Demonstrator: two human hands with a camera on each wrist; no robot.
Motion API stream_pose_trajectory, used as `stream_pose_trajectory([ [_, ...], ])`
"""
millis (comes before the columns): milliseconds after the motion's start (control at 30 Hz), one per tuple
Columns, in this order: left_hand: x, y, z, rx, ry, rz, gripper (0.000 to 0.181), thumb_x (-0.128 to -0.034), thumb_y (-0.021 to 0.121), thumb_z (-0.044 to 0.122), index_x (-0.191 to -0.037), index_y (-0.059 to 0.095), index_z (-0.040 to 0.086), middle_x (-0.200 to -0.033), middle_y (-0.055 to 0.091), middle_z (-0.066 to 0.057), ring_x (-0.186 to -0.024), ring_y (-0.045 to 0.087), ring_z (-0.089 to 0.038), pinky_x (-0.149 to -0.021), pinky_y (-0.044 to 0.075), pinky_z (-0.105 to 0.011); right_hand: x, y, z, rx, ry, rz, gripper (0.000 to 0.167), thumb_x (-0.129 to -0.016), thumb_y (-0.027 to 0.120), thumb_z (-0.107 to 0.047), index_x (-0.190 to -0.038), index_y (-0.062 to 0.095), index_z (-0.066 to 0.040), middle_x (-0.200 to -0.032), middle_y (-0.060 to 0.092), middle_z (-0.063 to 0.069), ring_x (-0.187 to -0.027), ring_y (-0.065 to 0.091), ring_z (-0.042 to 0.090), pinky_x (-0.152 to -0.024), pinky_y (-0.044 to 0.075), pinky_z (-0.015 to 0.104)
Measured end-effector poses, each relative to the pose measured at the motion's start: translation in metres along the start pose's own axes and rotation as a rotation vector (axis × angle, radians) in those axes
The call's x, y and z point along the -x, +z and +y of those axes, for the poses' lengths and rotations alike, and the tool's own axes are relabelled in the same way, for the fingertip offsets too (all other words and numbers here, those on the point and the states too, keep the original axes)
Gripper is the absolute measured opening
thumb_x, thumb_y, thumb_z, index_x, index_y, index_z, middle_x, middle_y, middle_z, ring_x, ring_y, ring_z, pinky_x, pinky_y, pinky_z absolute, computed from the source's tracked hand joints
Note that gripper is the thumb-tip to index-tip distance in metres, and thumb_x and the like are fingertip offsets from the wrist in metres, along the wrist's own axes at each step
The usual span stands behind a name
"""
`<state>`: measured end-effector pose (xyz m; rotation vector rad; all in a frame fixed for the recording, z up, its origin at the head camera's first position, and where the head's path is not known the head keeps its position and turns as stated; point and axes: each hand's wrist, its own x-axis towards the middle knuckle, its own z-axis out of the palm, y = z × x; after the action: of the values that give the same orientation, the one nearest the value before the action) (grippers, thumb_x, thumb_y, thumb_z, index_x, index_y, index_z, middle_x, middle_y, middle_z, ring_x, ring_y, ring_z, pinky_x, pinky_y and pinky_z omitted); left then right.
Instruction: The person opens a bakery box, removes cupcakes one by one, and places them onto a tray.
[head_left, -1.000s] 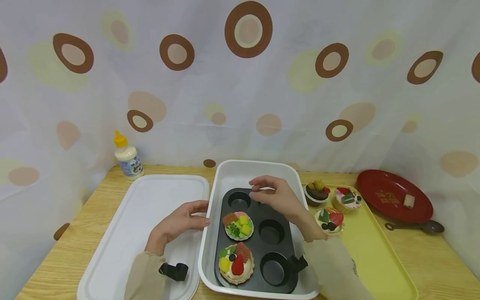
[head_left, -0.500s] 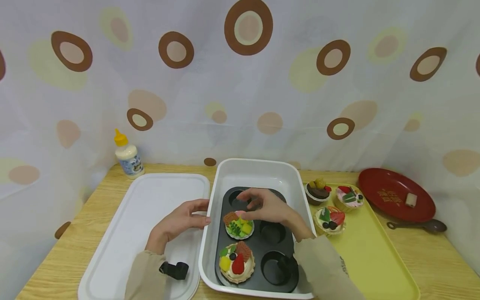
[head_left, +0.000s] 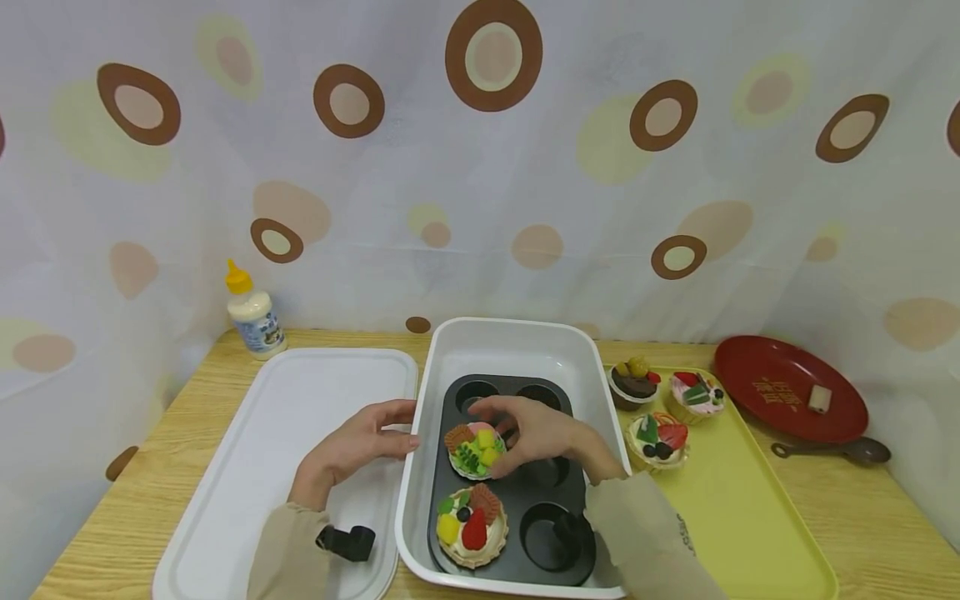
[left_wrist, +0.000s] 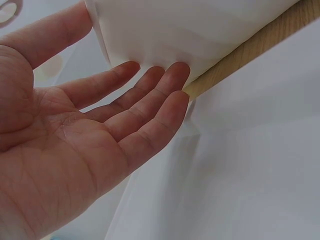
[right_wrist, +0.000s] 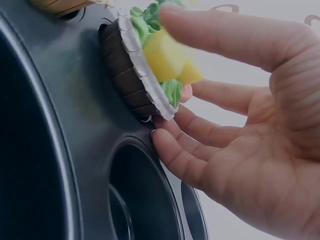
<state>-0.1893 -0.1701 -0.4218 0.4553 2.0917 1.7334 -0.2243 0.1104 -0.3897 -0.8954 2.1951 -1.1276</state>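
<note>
My right hand (head_left: pixel 536 433) is around a cupcake (head_left: pixel 476 454) with green cream and yellow cubes, which sits in a dark muffin pan (head_left: pixel 517 500). In the right wrist view, the thumb overlaps the topping of this cupcake (right_wrist: pixel 127 65), and other fingers (right_wrist: pixel 172 152) are at its white rim; a firm grip is not visible. A fruit tart (head_left: pixel 472 529) with a strawberry sits in the near left cup. My left hand (head_left: pixel 363 446) touches the left wall of the white bin (head_left: pixel 408 500) holding the pan, fingers extended in the left wrist view.
A white lid (head_left: pixel 300 433) lies left, with a yellow-capped bottle (head_left: pixel 255 317) behind. On the right, a yellow tray (head_left: pixel 742 500) bears a chocolate cupcake (head_left: pixel 633 387), a pink cupcake (head_left: pixel 693 396) and a strawberry tart (head_left: pixel 657 442). Beyond are a red plate (head_left: pixel 780 383) and dark spoon (head_left: pixel 855 452).
My right hand has come down and left from above the far end of the pan to the green-and-yellow cupcake. The left hand stays at the bin wall.
</note>
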Motion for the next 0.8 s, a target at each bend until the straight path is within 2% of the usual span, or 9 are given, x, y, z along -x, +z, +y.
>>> stream_pose_trajectory([
  [200, -0.001, 0.000, 0.000, 0.001, -0.014, 0.007, 0.062, -0.0892, 0.064, 0.015, -0.141, 0.039, -0.007, -0.136, 0.047, -0.027, -0.111, 0.058, -0.030, -0.086, 0.050, -0.037, -0.001, 0.003, 0.000, 0.071, 0.033, -0.010, 0.084, -0.063, 0.084, -0.008, -0.138, 0.047, 0.000, -0.123, 0.057, 0.008, -0.099, 0.054, 0.021, -0.086, 0.048, 0.040],
  [500, 0.000, 0.000, 0.000, 0.003, -0.018, 0.007, 0.062, -0.0890, 0.065, 0.016, -0.141, 0.039, -0.007, -0.136, 0.047, -0.028, -0.111, 0.057, -0.030, -0.087, 0.050, -0.039, -0.006, 0.008, 0.004, 0.223, -0.006, 0.012, 0.076, -0.062, 0.086, -0.012, -0.131, 0.054, -0.006, -0.115, 0.056, 0.004, -0.095, 0.051, 0.018, -0.082, 0.047, 0.033],
  [800, -0.001, 0.000, -0.002, 0.007, -0.012, 0.006, 0.063, -0.0886, 0.065, 0.016, -0.141, 0.039, -0.007, -0.135, 0.047, -0.028, -0.110, 0.058, -0.030, -0.086, 0.051, -0.039, -0.007, 0.012, 0.004, 0.324, -0.023, 0.072, 0.070, -0.060, 0.089, -0.021, -0.123, 0.062, -0.009, -0.097, 0.053, -0.002, -0.085, 0.047, 0.013, -0.075, 0.044, 0.028],
])
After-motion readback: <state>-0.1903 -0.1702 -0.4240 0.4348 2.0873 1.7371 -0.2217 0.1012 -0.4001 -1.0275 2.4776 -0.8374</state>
